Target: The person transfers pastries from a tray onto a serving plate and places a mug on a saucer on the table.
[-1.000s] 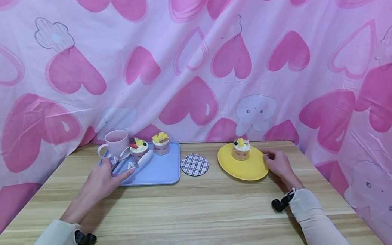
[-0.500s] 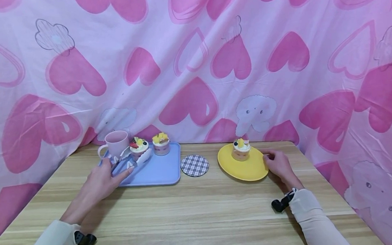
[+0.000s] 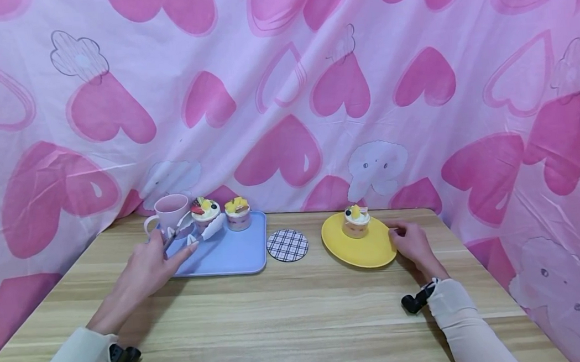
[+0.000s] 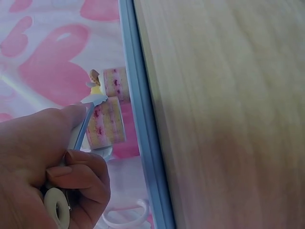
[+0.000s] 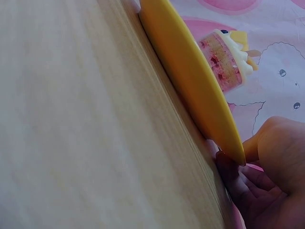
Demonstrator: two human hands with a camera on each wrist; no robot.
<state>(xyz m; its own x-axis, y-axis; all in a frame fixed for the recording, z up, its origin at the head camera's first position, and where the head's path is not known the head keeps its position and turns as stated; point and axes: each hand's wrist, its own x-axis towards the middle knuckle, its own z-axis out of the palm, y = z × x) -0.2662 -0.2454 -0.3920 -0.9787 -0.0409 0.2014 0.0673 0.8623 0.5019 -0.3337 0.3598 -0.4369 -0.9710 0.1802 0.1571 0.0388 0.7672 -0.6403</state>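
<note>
My left hand (image 3: 148, 267) grips a pair of tongs (image 4: 86, 123) with white tips. The tongs close around a dessert cup (image 3: 205, 213) topped with strawberry and other fruit. That cup's base sits slightly off the blue tray (image 3: 225, 259) in the left wrist view. A second dessert cup (image 3: 238, 214) with yellow fruit cubes stands beside it on the tray. On the right, my right hand (image 3: 412, 244) pinches the rim of a yellow plate (image 5: 190, 71), thumb above and fingers below. A third dessert cup (image 5: 221, 62) stands upright on that plate.
A pink mug (image 3: 172, 207) stands at the tray's back left corner, close to the tongs. A round checked coaster (image 3: 288, 245) lies between tray and plate. Heart-patterned cloth (image 3: 278, 148) hangs right behind the wooden table (image 3: 288, 314).
The strawberry-topped dessert cup has risen a little in the tongs, and the tongs' tips have come up with it. My right hand and the plate have stayed in place.
</note>
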